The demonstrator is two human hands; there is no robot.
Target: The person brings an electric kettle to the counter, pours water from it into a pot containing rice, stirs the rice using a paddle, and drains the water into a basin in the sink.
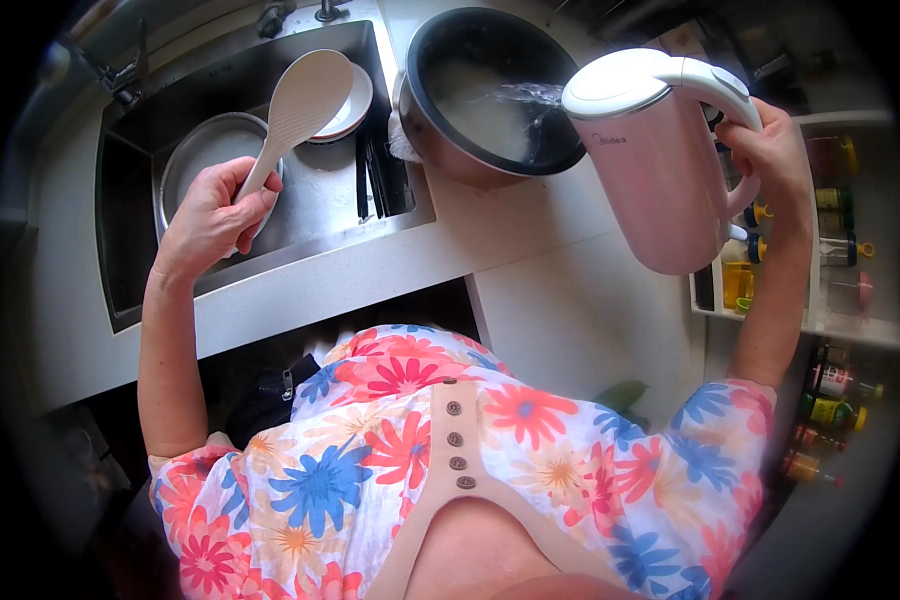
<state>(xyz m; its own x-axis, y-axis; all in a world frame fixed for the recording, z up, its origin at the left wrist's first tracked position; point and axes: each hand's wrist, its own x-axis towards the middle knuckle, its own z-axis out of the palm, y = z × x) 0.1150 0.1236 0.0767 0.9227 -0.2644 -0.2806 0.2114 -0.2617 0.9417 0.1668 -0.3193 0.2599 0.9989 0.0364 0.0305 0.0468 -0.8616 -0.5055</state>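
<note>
- A flowered shirt (327, 490) lies nearest, at six o'clock
- The pink kettle (655, 190) tips at two o'clock, its white lid towards the pot (445, 155) at twelve o'clock; clear water (530, 93) runs between them
- The right hand (775, 155) has its fingers wrapped around the kettle's white handle (715, 85), the sensible hold; the kettle looks stiff, probably heavy, and its weight likely shifts as it tilts
- The left hand (215, 215), at ten o'clock, has its fingers closed around the paddle (312, 95) by its narrow end; it looks light and stiff, perhaps slippery if wet, with its broad end at eleven o'clock above the sink (320, 185)
- The pot, dark inside and with cloudy liquid in it, likely feels heavy and may slop; its outer sides suit two hands
</note>
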